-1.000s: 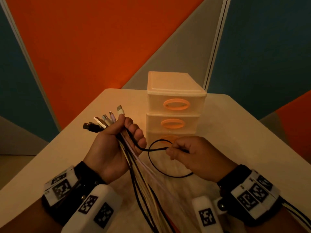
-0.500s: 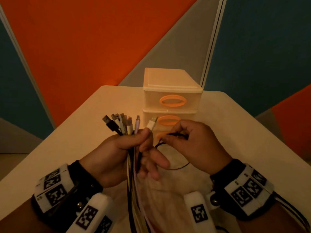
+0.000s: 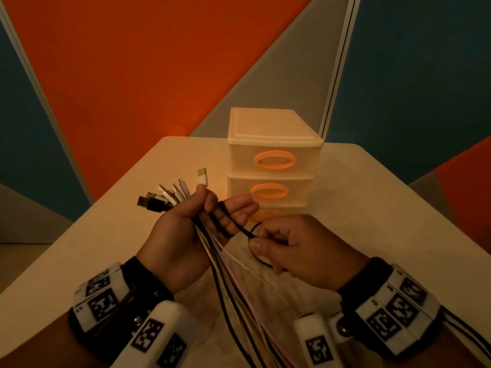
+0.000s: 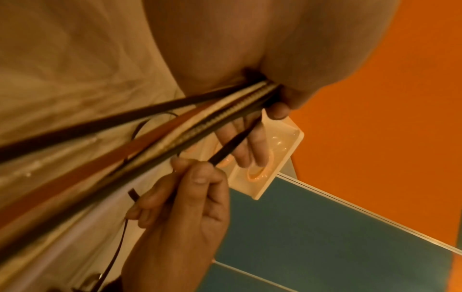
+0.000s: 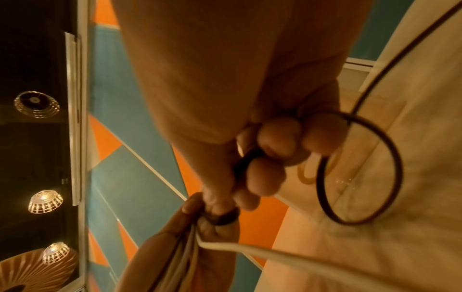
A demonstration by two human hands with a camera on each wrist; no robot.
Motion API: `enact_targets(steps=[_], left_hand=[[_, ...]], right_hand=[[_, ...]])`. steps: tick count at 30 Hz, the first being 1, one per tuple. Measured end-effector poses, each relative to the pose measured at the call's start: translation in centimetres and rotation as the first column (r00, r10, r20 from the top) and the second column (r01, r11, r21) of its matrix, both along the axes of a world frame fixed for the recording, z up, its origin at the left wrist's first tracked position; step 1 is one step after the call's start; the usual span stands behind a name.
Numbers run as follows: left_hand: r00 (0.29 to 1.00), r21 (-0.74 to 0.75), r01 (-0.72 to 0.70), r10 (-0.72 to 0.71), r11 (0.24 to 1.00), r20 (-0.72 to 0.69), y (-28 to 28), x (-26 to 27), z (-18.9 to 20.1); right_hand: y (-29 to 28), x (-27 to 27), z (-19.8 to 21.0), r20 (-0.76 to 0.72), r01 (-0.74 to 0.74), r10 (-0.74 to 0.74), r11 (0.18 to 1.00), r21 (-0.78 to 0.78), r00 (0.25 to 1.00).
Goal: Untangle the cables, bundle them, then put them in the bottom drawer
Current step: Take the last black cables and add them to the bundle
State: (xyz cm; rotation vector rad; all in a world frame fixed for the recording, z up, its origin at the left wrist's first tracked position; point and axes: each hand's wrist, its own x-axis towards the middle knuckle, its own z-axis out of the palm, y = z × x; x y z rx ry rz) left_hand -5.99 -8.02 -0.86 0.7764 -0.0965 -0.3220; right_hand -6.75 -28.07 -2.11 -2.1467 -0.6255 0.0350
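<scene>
Nearest the camera, the bundle of black, white, cream and pale-pink cables [image 3: 239,296] runs up from the lower edge of the head view into the left hand [image 3: 183,235]. That hand's grip is clamped round the bundle, thumb on top, with the plug ends [image 3: 170,197] fanning out above the fist towards the left; the outer fingers [image 3: 239,211] are stretched out straighter. A thin black tie cord [image 3: 233,224] crosses those fingers and leads to the right hand [image 3: 300,248], just beside the left, whose thumb and forefinger pinch it; the rest of the cord curls in a loop [image 5: 360,170] below that hand. Both hands are held above the pale tabletop [image 3: 385,208]. Beyond them stands a translucent cream plastic chest of 3 drawers [image 3: 273,144] with orange oval handles, all 3 pushed in; the bottom drawer [image 3: 297,211] is largely hidden behind the hands.
</scene>
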Motion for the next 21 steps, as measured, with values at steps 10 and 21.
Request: enact_targets(steps=[10, 21], left_hand=[[0.997, -0.048, -0.071, 0.071, 0.996, -0.011, 0.6, 0.2, 0.2], [0.999, -0.083, -0.037, 0.037, 0.996, 0.0, 0.8, 0.6, 0.0]], right_hand=[[-0.2, 0.3, -0.5, -0.201, -0.057, 0.036, 0.993, -0.1, 0.979], [-0.9, 1.0, -0.9, -0.061, 0.07, -0.082, 0.981, -0.183, 0.995]])
